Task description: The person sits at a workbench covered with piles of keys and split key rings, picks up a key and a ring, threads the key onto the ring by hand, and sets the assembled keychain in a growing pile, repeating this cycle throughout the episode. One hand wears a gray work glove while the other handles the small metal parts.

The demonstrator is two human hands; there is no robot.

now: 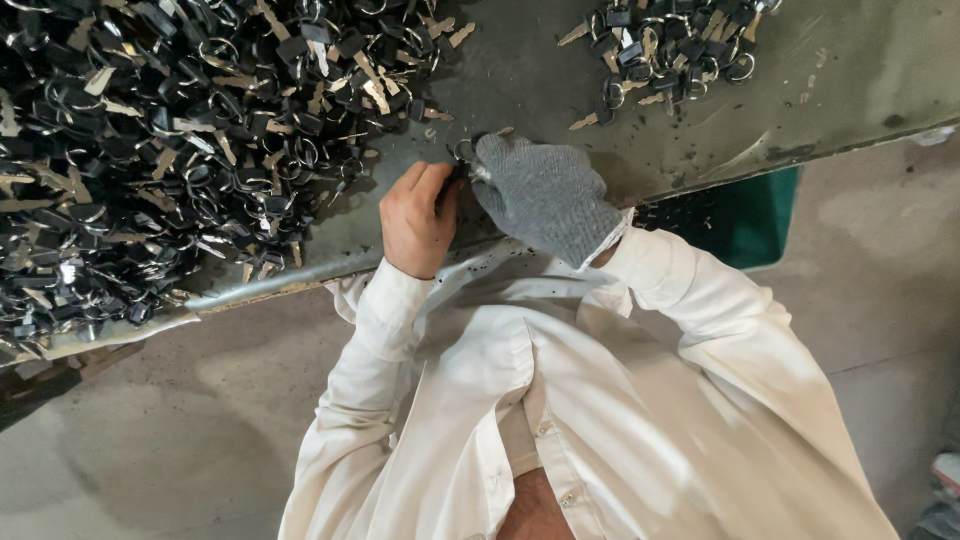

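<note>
My bare left hand (418, 220) and my right hand (540, 195), in a grey knitted glove, meet fingertip to fingertip at the near edge of a worn metal table (520, 90). A small metal key ring (463, 151) with a key on it is pinched between them. My left fingers are curled shut on the key's dark part. My gloved right fingers grip the ring, and the glove hides most of the piece. A big heap of black-headed keys and rings (150, 130) lies just left of my hands.
A smaller pile of keys and rings (670, 45) sits at the table's far right. A green bin (745, 215) stands under the table edge on the right. Concrete floor (180, 420) lies below, and my white-shirted torso fills the lower middle.
</note>
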